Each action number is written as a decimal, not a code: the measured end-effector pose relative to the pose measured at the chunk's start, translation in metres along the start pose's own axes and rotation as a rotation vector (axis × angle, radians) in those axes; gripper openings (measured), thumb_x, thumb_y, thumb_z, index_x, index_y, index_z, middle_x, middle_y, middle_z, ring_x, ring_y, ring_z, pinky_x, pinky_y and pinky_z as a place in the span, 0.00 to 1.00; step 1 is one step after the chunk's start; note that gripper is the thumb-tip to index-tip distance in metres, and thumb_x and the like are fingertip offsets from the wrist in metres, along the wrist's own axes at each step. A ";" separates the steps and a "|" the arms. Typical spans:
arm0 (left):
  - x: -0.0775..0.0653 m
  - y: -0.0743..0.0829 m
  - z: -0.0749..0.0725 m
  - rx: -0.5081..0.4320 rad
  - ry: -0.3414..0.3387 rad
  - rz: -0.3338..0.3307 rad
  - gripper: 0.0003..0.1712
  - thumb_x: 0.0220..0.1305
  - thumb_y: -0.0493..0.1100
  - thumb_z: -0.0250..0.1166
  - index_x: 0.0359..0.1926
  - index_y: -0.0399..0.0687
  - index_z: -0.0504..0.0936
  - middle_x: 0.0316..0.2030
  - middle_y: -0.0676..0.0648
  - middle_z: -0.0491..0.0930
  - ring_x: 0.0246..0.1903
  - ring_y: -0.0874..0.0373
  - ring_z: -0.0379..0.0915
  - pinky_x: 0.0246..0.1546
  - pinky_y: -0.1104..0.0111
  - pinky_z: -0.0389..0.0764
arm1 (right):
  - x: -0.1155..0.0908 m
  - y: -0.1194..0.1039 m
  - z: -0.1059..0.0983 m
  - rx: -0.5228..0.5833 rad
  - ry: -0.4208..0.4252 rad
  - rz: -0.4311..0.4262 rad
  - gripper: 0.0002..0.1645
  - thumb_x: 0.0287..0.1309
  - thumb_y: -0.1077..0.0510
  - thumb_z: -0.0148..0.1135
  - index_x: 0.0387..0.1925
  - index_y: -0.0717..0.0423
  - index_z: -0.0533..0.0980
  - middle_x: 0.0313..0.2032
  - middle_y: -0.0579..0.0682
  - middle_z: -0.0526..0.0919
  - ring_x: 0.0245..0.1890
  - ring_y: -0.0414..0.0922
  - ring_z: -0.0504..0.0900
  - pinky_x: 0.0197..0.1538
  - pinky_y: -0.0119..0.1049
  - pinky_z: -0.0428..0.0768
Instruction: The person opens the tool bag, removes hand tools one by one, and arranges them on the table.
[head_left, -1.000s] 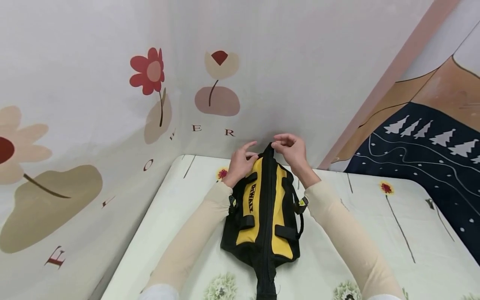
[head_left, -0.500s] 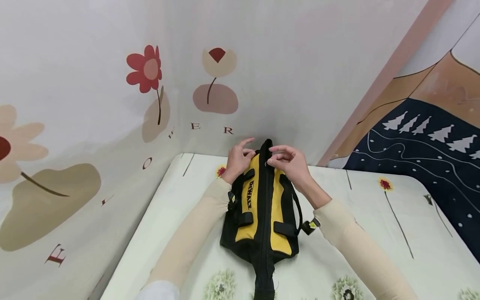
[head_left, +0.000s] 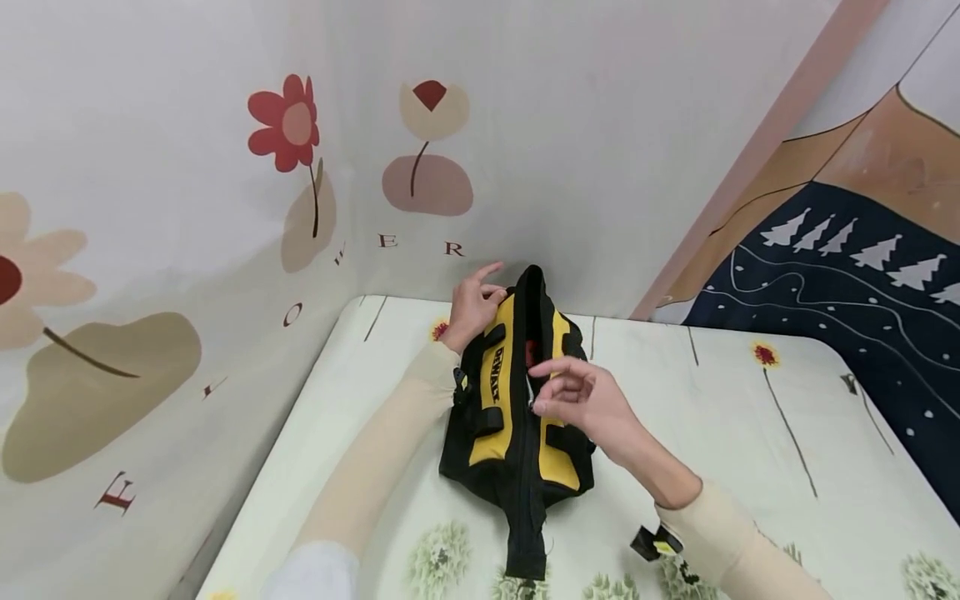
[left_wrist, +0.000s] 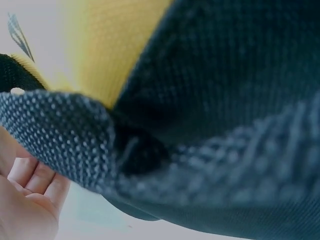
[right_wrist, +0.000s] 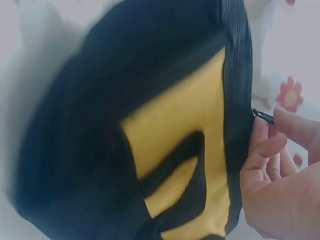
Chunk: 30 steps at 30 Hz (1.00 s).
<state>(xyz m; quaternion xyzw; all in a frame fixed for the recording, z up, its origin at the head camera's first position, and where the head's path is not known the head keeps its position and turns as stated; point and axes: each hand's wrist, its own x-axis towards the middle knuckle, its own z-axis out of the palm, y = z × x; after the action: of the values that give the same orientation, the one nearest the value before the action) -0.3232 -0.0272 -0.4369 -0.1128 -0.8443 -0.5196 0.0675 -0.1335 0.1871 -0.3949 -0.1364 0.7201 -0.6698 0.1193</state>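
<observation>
A black and yellow DEWALT tool bag (head_left: 498, 375) lies lengthwise on the table. Its zipper is parted along the far half, and a bit of something red (head_left: 531, 352) shows inside. My right hand (head_left: 588, 408) pinches the zipper pull (right_wrist: 263, 116) between thumb and index finger, about midway along the top. At the far left corner, my left hand (head_left: 474, 310) holds the bag's edge, its index finger sticking out. In the left wrist view a black strap (left_wrist: 55, 135) and the bag's side hide part of that hand.
A white flowered cloth (head_left: 720, 433) covers the table. Pale walls with printed flowers (head_left: 285, 123) stand close behind and to the left, and a dark printed sheet (head_left: 840, 283) hangs at the right. A black zipper end tab (head_left: 527, 554) sticks out toward me.
My right hand has drawn the zipper pull from the far end toward me, and the zipper has parted behind it. The left hand has stayed at the far corner.
</observation>
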 end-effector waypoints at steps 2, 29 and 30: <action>0.002 0.000 -0.001 -0.004 -0.002 -0.004 0.31 0.81 0.36 0.67 0.81 0.51 0.76 0.55 0.39 0.92 0.15 0.62 0.66 0.24 0.71 0.68 | -0.013 0.001 0.005 0.024 -0.063 -0.015 0.26 0.65 0.71 0.74 0.63 0.70 0.80 0.36 0.44 0.89 0.37 0.42 0.88 0.44 0.35 0.86; -0.012 0.004 -0.020 -0.097 -0.182 0.070 0.31 0.89 0.44 0.56 0.84 0.41 0.68 0.69 0.35 0.82 0.70 0.41 0.78 0.72 0.51 0.76 | -0.074 0.009 0.024 0.024 -0.054 -0.059 0.20 0.70 0.69 0.72 0.59 0.74 0.81 0.39 0.43 0.87 0.38 0.39 0.87 0.44 0.32 0.86; -0.016 0.008 -0.023 -0.097 -0.197 0.074 0.31 0.90 0.46 0.55 0.85 0.40 0.66 0.71 0.34 0.80 0.72 0.40 0.76 0.74 0.50 0.74 | -0.071 0.010 0.022 -0.027 0.001 -0.084 0.18 0.70 0.69 0.71 0.58 0.73 0.81 0.39 0.43 0.87 0.37 0.39 0.86 0.43 0.31 0.85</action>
<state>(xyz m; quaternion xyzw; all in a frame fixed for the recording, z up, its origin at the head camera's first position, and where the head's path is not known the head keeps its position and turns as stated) -0.3056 -0.0463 -0.4239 -0.1975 -0.8158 -0.5435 -0.0022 -0.0597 0.1930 -0.4074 -0.1679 0.7225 -0.6647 0.0889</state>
